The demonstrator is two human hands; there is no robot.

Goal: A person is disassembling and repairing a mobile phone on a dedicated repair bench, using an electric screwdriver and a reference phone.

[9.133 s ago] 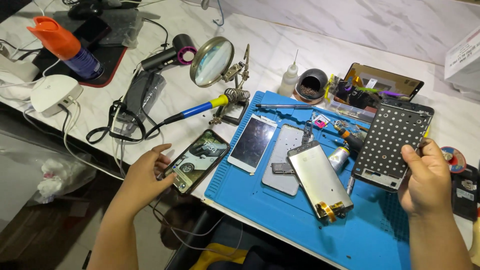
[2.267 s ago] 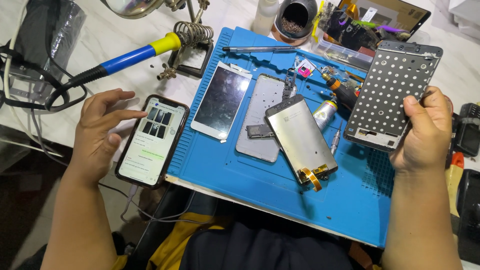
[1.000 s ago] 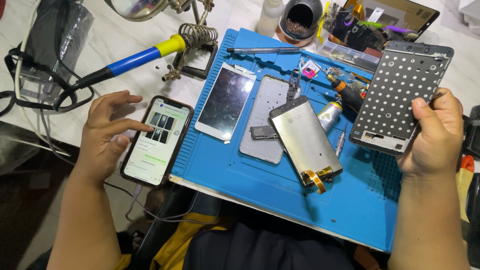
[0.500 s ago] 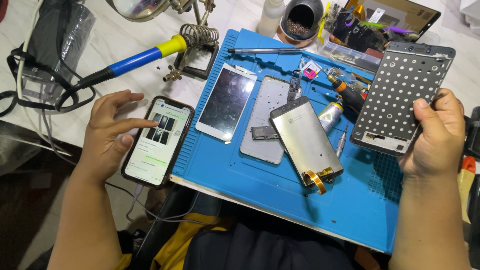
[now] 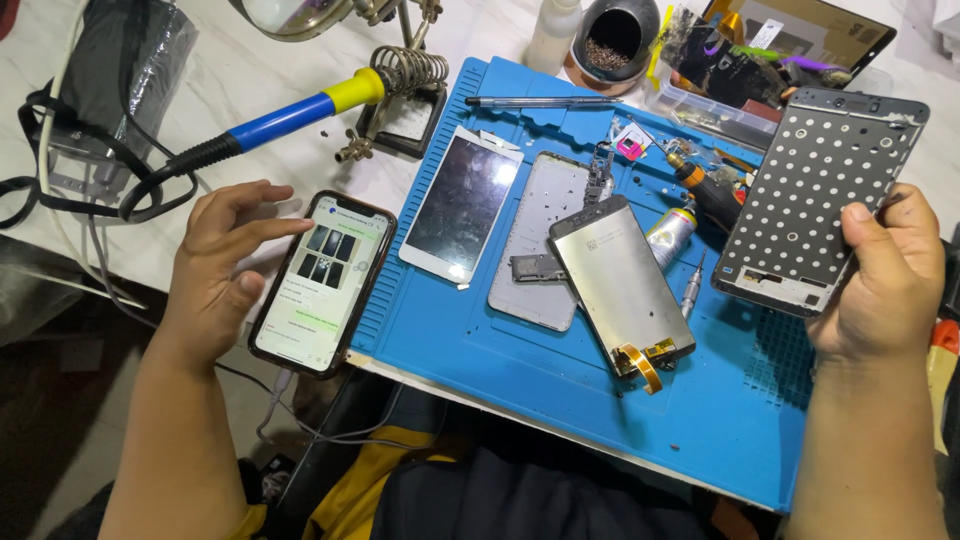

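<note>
Barely anything has shifted since half a second ago: my left hand (image 5: 222, 268) still lies beside the lit phone (image 5: 322, 282) at the table edge, fingers loosely spread, index tip touching its glossy screen. My right hand (image 5: 882, 280) keeps the perforated metal frame (image 5: 815, 195) tilted above the blue silicone mat (image 5: 500, 340), thumb across its face, fingers curled behind. A flat display panel (image 5: 622, 282) with an orange ribbon lies on the mat.
</note>
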